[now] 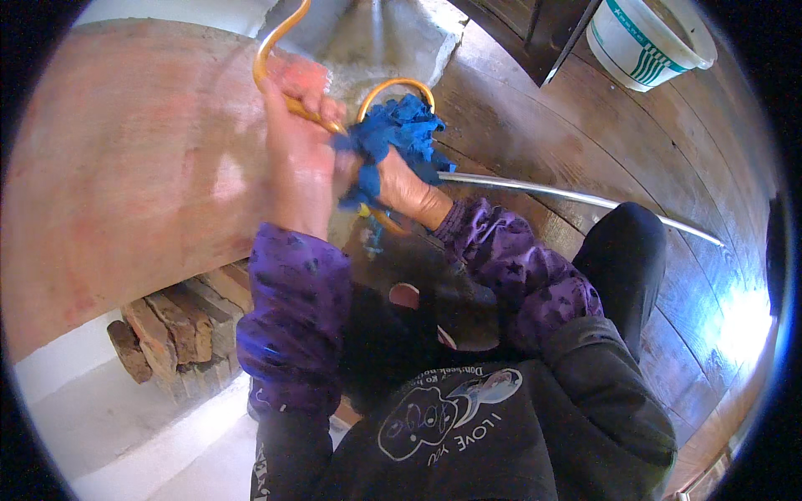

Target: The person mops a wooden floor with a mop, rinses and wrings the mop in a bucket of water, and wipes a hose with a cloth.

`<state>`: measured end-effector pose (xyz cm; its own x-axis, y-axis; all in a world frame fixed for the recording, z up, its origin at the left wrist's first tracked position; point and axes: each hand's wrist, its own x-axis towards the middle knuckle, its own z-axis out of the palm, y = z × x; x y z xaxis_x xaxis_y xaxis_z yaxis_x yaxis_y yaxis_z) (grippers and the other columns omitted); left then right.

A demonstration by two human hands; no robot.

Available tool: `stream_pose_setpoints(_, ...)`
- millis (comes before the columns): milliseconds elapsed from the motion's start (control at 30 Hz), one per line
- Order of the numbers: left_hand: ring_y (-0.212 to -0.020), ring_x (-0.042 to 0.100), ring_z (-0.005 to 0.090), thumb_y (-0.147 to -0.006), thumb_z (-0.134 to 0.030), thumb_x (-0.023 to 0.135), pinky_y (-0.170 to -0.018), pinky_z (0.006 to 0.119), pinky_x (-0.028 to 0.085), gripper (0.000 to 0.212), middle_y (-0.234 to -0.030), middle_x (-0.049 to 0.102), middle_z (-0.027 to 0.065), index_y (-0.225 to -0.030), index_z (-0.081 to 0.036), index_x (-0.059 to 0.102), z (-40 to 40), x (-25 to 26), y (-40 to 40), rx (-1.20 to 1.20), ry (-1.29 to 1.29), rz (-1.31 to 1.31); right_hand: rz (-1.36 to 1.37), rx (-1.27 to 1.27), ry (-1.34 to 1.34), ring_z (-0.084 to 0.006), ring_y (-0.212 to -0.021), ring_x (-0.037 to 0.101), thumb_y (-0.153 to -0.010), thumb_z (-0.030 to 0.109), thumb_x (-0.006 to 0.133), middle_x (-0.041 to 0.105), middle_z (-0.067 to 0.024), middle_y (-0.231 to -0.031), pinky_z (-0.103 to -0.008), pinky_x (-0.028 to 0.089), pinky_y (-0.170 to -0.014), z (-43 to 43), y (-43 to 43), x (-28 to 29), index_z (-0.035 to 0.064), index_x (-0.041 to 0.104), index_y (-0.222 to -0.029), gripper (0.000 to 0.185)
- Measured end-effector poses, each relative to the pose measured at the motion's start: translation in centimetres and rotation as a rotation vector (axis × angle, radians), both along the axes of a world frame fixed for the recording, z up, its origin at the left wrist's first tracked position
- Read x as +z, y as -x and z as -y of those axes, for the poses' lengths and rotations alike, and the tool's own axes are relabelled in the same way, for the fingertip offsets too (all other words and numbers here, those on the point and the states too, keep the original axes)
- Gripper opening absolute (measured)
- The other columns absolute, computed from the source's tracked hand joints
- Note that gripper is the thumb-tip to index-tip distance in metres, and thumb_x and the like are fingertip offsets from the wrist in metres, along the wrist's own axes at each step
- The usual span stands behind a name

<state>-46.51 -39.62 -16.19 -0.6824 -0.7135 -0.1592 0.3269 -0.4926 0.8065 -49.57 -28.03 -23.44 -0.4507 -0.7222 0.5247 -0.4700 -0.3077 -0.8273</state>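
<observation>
My left hand (304,156), slightly blurred, grips a curved golden-yellow rod or tube (276,34) that runs up out of the top of the picture. Just to its right, my right hand (407,188) is closed on a bunched blue cloth (404,128) with ragged edges. Behind the cloth rises a golden loop (398,84); whether it joins the rod in my left hand is hidden. Another golden curved piece (388,222) shows below the cloth. A thin silvery pole (532,183) reaches from beside the cloth to the right; the cloth hides its near end.
A reddish-brown panel or surface (138,156) spans the left, with stacked brick-like or wooden blocks (169,329) below. A white and green bucket (645,50) stands at upper right on the wooden floor (501,119), near dark wooden furniture (526,25). My dark-clad knee (626,250) is right of my arms.
</observation>
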Motion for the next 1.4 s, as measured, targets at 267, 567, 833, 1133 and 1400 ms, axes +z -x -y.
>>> stream_pose_setpoints(267,-0.045,0.028,0.0134,-0.089,-0.047,0.038,-0.048,0.028,0.028,0.039,-0.053,0.033,0.0001,-0.068,-0.014,0.043,1.1,5.2,-2.1,0.086,0.179,-0.114,0.02,0.182,-0.667,-0.0357,-0.08,0.053,-0.07,0.029,0.069,0.055,-0.0255,-0.095,-0.041,0.043,-0.07,-4.5,-1.5,-14.4,0.0016,0.055,-0.102,0.045)
stream_pose_setpoints(567,-0.046,0.03,0.0131,-0.083,-0.048,0.051,-0.046,0.029,0.03,0.041,-0.054,0.034,0.0009,-0.071,-0.011,0.041,0.7,3.7,-0.1,0.019,0.18,-0.091,-0.201,-0.069,-0.004,-0.0279,-0.067,0.05,-0.073,0.027,0.063,0.051,-0.0135,-0.071,-0.0357,0.041,-0.062,-0.9,2.0,-0.9,0.0038,0.055,-0.084,0.027)
stream_pose_setpoints(833,-0.041,0.03,0.0131,-0.084,-0.049,0.049,-0.044,0.028,0.027,0.041,-0.049,0.03,-0.0002,-0.068,-0.012,0.04,-1.2,1.8,-0.6,-0.04,0.129,-0.005,0.226,0.213,-0.286,-0.0192,-0.072,0.05,-0.074,0.018,0.063,0.054,-0.0117,-0.078,-0.0322,0.043,-0.066,-0.4,-0.9,-3.5,-0.0012,0.052,-0.092,0.029)
stream_pose_setpoints(1133,-0.05,0.041,0.0168,-0.089,-0.041,0.042,-0.054,0.03,0.038,0.035,-0.054,0.039,0.0028,-0.073,-0.01,0.044,-0.2,8.2,-2.9,0.159,0.32,-0.338,0.289,0.237,-0.347,-0.0242,-0.069,0.053,-0.075,0.016,0.064,0.057,-0.0137,-0.079,-0.0348,0.044,-0.063,-2.6,-2.5,-14.1,0.0004,0.054,-0.098,0.03)
stream_pose_setpoints(1400,-0.061,0.054,0.0149,-0.084,-0.018,0.054,-0.059,0.028,0.044,0.016,-0.06,0.046,0.0031,-0.08,-0.002,0.049,-4.1,-0.5,-0.3,-0.152,0.775,0.192,0.224,0.124,-0.191,-0.022,-0.063,0.055,-0.077,0.017,0.059,0.056,-0.0128,-0.071,-0.0317,0.043,-0.057,0.0,0.9,-2.2,0.0043,0.059,-0.087,0.016)
